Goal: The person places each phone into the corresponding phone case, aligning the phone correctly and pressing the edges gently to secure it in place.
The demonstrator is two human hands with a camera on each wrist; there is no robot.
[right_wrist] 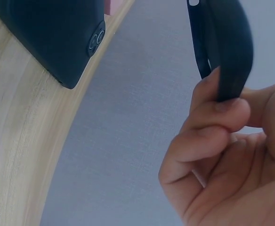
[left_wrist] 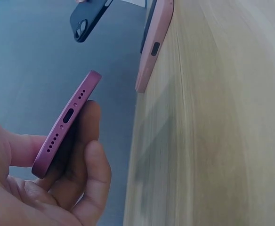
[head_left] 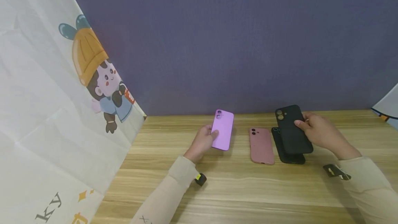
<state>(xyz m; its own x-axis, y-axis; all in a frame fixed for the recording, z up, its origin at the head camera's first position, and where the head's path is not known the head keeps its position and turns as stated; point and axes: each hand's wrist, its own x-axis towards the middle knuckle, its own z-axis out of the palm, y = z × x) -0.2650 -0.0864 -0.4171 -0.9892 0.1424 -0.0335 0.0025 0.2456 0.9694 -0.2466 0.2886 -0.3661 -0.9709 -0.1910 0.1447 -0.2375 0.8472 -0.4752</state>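
My left hand (head_left: 202, 141) holds a lilac phone (head_left: 223, 130) by its left edge, thumb on the back and fingers behind; its bottom edge with the charging port faces the left wrist camera. Higher up on the right, my right hand (head_left: 321, 130) pinches a black phone case (head_left: 293, 130), thumb on its back. Seen edge-on in the right wrist view, the case (right_wrist: 234, 47) is a hollow shell. Partly hidden beneath it in the head view, a black phone (head_left: 290, 157) lies on the table. Left of that lies a pink phone (head_left: 262, 147), camera side up.
The wooden table (head_left: 236, 196) runs back to a dark blue-grey panel (head_left: 236, 44). A white sheet with a cartoon figure (head_left: 107, 78) hangs along the left side. Small dark devices (head_left: 201, 179) sit at both wrists.
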